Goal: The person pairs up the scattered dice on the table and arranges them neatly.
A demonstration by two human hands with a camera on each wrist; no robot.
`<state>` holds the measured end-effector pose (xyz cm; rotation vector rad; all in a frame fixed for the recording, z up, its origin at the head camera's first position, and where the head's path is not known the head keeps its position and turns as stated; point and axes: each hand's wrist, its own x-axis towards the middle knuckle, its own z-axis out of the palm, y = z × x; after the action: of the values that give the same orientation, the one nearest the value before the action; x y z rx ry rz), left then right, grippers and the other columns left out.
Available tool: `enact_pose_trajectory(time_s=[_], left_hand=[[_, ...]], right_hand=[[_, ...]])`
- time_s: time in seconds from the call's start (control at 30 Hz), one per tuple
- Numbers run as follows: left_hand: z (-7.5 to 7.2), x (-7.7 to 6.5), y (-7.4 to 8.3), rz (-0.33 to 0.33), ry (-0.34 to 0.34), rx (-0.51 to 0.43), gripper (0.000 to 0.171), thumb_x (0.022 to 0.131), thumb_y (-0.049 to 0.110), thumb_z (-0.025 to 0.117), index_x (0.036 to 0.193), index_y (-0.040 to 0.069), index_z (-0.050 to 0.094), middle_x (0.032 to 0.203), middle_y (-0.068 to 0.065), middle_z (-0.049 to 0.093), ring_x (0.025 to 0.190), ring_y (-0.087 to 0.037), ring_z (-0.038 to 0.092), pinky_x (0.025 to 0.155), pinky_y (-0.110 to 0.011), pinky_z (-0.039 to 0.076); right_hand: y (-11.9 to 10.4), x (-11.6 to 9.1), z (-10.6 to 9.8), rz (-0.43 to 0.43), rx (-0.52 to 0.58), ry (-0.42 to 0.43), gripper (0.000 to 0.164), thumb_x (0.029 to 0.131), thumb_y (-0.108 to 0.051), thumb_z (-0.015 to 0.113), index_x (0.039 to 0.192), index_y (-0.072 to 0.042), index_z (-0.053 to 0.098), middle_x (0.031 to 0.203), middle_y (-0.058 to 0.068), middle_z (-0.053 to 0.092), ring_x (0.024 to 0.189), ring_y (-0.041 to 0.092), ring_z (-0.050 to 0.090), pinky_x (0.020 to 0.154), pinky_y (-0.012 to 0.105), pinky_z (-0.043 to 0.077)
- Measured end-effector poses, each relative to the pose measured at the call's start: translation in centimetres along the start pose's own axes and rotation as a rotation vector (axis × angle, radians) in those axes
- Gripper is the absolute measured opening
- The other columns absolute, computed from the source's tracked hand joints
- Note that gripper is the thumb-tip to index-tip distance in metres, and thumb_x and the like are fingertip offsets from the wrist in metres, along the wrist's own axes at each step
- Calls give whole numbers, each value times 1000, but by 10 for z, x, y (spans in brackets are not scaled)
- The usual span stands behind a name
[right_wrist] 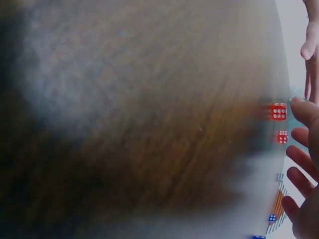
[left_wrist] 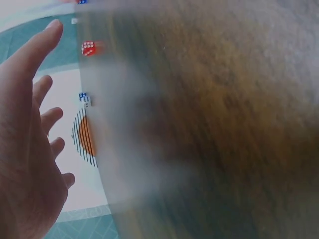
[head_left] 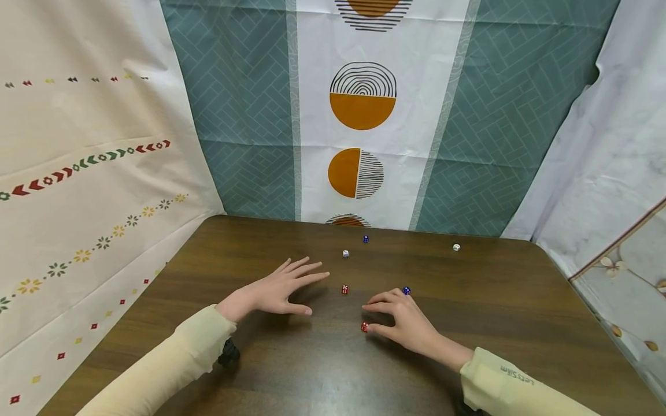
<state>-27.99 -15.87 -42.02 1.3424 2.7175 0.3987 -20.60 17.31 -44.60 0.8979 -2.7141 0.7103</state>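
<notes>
My left hand is held over the left of the table with its fingers spread, holding nothing. Just beyond its fingertips sits a red die. To the right, my right hand hovers low with gently bent fingers. Its thumb tip is right beside a nearer red die, which also shows by the thumb in the right wrist view as a red die with six pips. A blue die peeks out behind the knuckles of that hand.
Farther back on the brown wooden table lie a white die and a blue die. Another white die lies at the back right. Patterned cloths hang around the table's back and sides.
</notes>
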Motion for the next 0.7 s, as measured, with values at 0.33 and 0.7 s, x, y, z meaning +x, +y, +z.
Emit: enact_pose_trajectory(time_s=[0.33, 0.7], left_hand=[[6, -1, 5, 9, -10, -52, 80, 92, 53, 63, 157, 28, 25, 165, -11, 21, 153, -43, 13, 114, -73, 14], [14, 2, 15, 30, -31, -104, 76, 94, 49, 61, 157, 25, 26, 166, -12, 20, 153, -42, 14, 117, -65, 19]], right_hand=[[-1, -1, 7, 48, 14, -45, 24, 84, -35, 77, 107, -27, 76, 109, -11, 68, 101, 8, 53, 87, 37, 47], [-3, 0, 11, 111, 37, -22, 11, 84, -32, 78, 95, -32, 77, 98, -20, 65, 96, 3, 51, 79, 26, 49]])
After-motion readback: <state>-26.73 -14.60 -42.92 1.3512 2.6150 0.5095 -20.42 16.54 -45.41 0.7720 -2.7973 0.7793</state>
